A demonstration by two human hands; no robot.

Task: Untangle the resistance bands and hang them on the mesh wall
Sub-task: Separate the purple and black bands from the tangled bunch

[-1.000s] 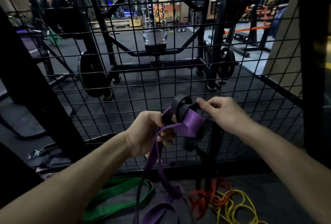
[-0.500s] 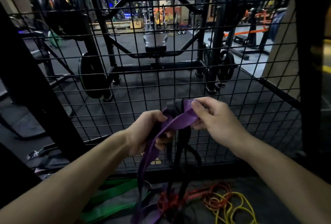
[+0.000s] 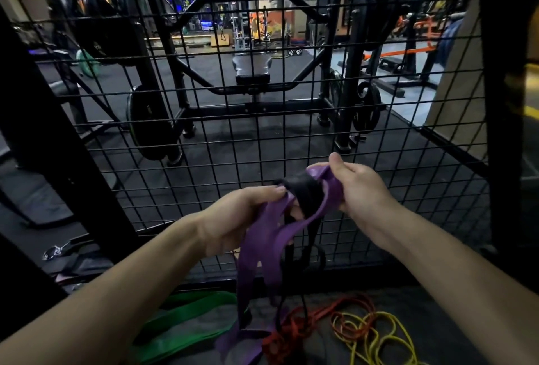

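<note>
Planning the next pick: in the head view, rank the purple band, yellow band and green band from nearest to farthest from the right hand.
1. purple band: gripped in the right hand.
2. yellow band: floor, below the hand.
3. green band: floor, far left.

Single head-worn view, facing forward and down, close to mesh wall (image 3: 221, 143)

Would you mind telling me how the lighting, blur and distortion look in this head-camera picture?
Head view: dim overall, with small bright ceiling lights far back; wide-angle bending bows the mesh wall; the left hand is slightly motion-blurred; the purple band stays readable.
</note>
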